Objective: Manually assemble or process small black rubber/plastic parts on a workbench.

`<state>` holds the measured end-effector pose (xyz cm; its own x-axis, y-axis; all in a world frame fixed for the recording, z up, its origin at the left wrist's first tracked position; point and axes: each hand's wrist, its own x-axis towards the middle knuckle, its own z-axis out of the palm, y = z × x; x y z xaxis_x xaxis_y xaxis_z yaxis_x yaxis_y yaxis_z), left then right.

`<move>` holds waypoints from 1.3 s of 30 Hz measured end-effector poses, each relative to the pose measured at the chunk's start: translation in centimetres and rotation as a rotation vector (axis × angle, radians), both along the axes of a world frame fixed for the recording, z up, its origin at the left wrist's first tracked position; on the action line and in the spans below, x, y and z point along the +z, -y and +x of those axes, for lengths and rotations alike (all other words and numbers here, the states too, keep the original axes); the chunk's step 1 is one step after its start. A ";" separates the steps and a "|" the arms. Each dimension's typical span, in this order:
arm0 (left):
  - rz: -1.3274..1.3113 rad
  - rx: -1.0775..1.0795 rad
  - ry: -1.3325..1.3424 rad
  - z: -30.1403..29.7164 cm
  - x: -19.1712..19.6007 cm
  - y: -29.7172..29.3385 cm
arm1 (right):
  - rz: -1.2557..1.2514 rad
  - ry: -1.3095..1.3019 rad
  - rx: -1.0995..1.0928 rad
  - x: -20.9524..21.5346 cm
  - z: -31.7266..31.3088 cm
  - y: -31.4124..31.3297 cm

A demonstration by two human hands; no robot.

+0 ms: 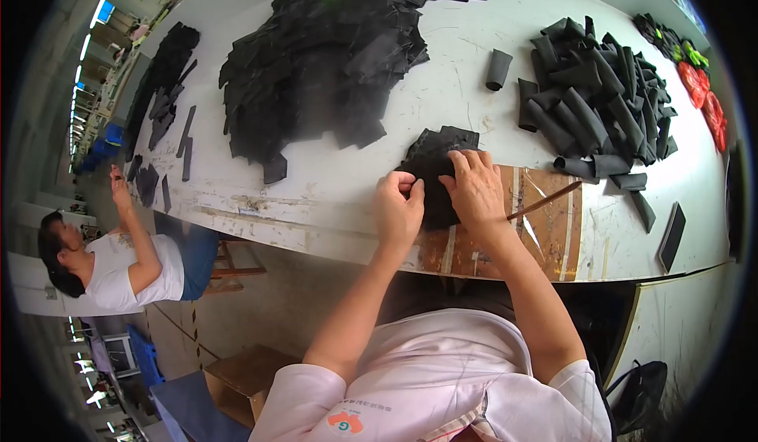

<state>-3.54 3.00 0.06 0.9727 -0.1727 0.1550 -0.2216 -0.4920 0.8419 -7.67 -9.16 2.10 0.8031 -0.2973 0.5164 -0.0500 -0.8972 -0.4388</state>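
A small stack of black fabric pieces (pixel 436 151) lies in front of me, partly over a worn brown board (pixel 557 225). My left hand (pixel 399 213) is at the stack's left side, thumb and fingers pinched together on the edge of a black fabric piece. Across the stack's right part rests my right hand (pixel 478 193), fingers stretched out and thumb apart, pressing on the fabric. Beside my right wrist a thin brown stick (pixel 553 199) lies slanted on the board.
Flat black pieces form a large heap (pixel 316 71) at the far middle. Rolled black tubes (pixel 592 94) are piled at the right, near red plastic bags (pixel 703 98). One tube (pixel 498 70) stands apart. At the left, a seated person (pixel 134 264) works by the white table (pixel 300 177).
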 end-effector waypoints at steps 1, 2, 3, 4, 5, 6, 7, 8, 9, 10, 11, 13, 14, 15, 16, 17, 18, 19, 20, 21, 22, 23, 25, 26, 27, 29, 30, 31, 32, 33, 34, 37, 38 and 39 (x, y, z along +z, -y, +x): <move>-0.001 0.004 0.006 -0.2 0.3 -0.2 | 0.027 -0.098 0.005 -0.8 0.4 0.3; -0.044 0.010 -0.010 -0.4 0.8 -0.4 | 0.053 -0.197 0.008 -1.3 0.6 0.6; -0.087 0.021 -0.029 -0.4 1.1 -0.7 | 0.052 -0.195 0.015 -1.5 0.7 0.8; -0.104 0.003 -0.021 -0.2 1.1 -1.2 | 0.116 -0.210 0.021 -1.7 0.8 0.9; -0.105 0.005 -0.022 -0.2 1.4 -1.5 | 0.180 -0.227 0.026 -1.8 0.8 1.0; -0.176 -0.018 -0.077 0.0 1.8 -1.8 | 0.180 -0.228 0.030 -1.4 0.9 0.9; -0.247 -0.042 -0.134 0.2 2.1 -2.2 | 0.255 -0.151 0.049 -0.9 0.8 0.9; -0.282 -0.074 -0.169 0.4 2.1 -2.5 | 0.330 -0.076 0.066 -0.3 0.6 0.9; -0.285 -0.079 -0.175 0.4 2.7 -2.6 | 0.327 -0.080 0.060 0.4 0.4 1.1; -0.381 -0.113 -0.281 0.3 3.9 -2.6 | 0.359 -0.061 0.162 1.0 -0.1 1.2; -0.476 -0.146 -0.389 0.3 5.1 -2.6 | 0.390 -0.042 0.264 1.6 -0.6 1.3; -0.454 -0.210 -0.435 0.1 7.4 -3.0 | 0.445 -0.037 0.356 3.1 -1.6 1.0; -0.458 -0.261 -0.467 0.3 8.1 -3.2 | 0.502 -0.021 0.456 3.7 -2.1 0.9; -0.463 -0.312 -0.493 0.4 8.7 -3.4 | 0.503 -0.030 0.446 4.3 -2.5 0.8; -0.464 -0.315 -0.505 0.4 9.3 -3.5 | 0.547 -0.066 0.468 4.9 -3.0 0.8; -0.450 -0.381 -0.536 0.4 9.7 -3.6 | 0.592 -0.102 0.491 5.3 -3.4 0.8; -0.436 -0.446 -0.562 0.4 10.2 -3.8 | 0.614 -0.112 0.491 5.4 -3.6 0.7; -0.436 -0.447 -0.567 0.4 10.6 -3.8 | 0.616 -0.116 0.488 5.5 -3.8 0.9; -0.400 -0.510 -0.593 0.5 11.0 -3.9 | 0.602 -0.121 0.514 5.6 -3.9 1.1; -0.362 -0.569 -0.616 0.4 11.4 -4.1 | 0.589 -0.125 0.546 5.7 -4.0 1.1; -0.362 -0.566 -0.616 0.3 11.7 -4.2 | 0.590 -0.126 0.548 5.7 -4.1 1.1; -0.314 -0.598 -0.622 0.2 11.9 -4.2 | 0.583 -0.131 0.567 5.8 -4.2 1.1; -0.268 -0.629 -0.619 0.1 12.0 -4.4 | 0.570 -0.130 0.588 5.9 -4.3 1.1; -0.240 -0.623 -0.638 0.0 11.8 -4.5 | 0.560 -0.128 0.618 6.0 -4.4 1.0; -0.210 -0.621 -0.650 0.0 11.7 -4.5 | 0.547 -0.119 0.646 6.1 -4.4 1.1; -0.121 -0.646 -0.605 -0.3 11.4 -4.5 | 0.501 -0.119 0.671 6.0 -4.6 1.2; -0.098 -0.625 -0.553 -0.6 11.1 -4.5 | 0.464 -0.134 0.695 6.0 -4.8 1.1; -0.075 -0.599 -0.499 -1.2 10.8 -4.4 | 0.458 -0.124 0.698 6.3 -4.8 0.7; -0.073 -0.601 -0.488 -1.9 10.7 -4.2 | 0.297 0.021 0.488 6.8 -4.8 0.0; -0.170 -0.482 -0.428 -2.6 10.2 -4.2 | 0.140 0.158 0.280 7.0 -5.0 -0.8; -0.267 -0.370 -0.365 -3.5 9.9 -3.9 | 0.323 0.115 0.222 7.4 -6.1 -1.3; -0.405 -0.269 -0.221 -6.1 9.1 -2.3 | 0.643 0.031 0.311 8.1 -7.3 -1.8; -0.380 -0.260 -0.185 -6.7 9.1 -1.8 | 0.679 0.046 0.307 7.1 -7.5 -1.8; -0.283 -0.264 -0.010 -7.0 9.3 -1.4 | 0.678 0.047 0.311 6.9 -7.5 -1.8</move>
<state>-10.51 4.40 9.32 0.9023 -0.3691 0.2227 -0.3002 -0.1672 0.9391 -15.14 -7.37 9.03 0.8837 -0.3252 0.3365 0.1944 -0.3990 -0.8961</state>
